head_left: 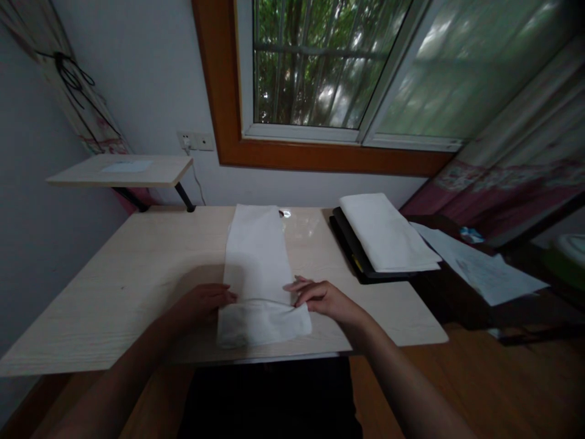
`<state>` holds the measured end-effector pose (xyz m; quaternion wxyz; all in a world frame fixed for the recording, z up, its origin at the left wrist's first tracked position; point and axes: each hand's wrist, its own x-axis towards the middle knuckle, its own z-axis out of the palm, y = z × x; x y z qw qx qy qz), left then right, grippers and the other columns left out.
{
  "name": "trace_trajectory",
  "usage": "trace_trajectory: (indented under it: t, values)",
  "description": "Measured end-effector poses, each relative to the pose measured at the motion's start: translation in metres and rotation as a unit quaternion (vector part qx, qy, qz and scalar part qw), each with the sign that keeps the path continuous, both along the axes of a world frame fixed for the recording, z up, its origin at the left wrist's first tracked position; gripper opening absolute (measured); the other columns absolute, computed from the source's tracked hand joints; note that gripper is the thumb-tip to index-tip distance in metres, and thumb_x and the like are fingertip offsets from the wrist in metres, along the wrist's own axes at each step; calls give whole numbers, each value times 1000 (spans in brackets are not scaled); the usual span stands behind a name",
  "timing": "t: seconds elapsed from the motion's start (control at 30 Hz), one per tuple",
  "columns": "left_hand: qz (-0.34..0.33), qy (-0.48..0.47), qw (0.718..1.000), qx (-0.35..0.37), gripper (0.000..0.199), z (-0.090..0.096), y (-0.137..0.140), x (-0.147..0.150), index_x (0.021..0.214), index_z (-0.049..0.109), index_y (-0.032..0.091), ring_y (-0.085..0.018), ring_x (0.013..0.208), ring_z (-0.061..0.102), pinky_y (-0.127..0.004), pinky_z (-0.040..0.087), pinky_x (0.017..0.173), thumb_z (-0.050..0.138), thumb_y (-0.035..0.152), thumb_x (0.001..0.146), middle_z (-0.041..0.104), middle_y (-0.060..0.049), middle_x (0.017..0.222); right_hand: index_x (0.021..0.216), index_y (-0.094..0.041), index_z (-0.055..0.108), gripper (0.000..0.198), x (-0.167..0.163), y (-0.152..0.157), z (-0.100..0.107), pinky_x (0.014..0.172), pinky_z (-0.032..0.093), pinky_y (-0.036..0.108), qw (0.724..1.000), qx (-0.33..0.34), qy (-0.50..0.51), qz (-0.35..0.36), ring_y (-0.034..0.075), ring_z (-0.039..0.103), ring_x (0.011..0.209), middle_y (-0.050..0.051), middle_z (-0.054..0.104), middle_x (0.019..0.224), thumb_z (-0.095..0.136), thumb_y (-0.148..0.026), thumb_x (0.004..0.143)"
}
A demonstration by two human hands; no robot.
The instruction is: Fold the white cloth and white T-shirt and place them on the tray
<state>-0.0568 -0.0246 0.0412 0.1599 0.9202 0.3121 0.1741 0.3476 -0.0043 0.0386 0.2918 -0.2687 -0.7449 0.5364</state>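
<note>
While the white cloth point(258, 256) lies on the bench point(159, 250), near end folded over, the right hand point(322, 299) pinches the fold's right corner; the left hand point(208, 302) touches its left edge, grip indeterminable.

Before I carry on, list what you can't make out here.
Head view:
Tabletop beneath the white cloth: covered by it.
Left hand's grip: too dim to tell whether it pinches.
Top of the black item: hidden by the folded white fabric.
Marks on the paper sheet at right: blurred, too small.
Green object: cut off by the right edge.
</note>
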Motion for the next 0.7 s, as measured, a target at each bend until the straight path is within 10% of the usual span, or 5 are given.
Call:
trace_trajectory:
  t: [0.1, 0.37, 0.7]
  values:
    - [67, -25, 982, -177, 24, 16, -10, 7, 92, 76, 21, -21, 83, 73, -31, 56, 81, 53, 30, 92, 78, -5, 89, 85, -19, 77, 43, -4, -5, 6, 91, 52, 40, 993, -109, 32, -41, 20, 69, 83, 5, 74, 86, 83, -61, 79]
    - [334, -330, 763, -444, 49, 7, 10, 31, 114, 64, 15, -23, 79, 68, -32, 52, 68, 56, 56, 88, 72, -7, 92, 100, -24, 57, 44, -47, 23, 22, 51, 40, 20, 925, -156, 118, -326, 12, 52, 58, -5, 57, 72, 72, -61, 82]
    - [322, -230, 829, -396, 108, 1, 11, 27, 162, 13, 17, -24, 77, 65, -34, 49, 70, 74, 43, 76, 68, -6, 93, 132, -27, 51, 65, -43, 24, -14, 66, 47, 24, 973, -187, 32, -128, 13, 58, 75, -2, 63, 91, 81, -47, 78]
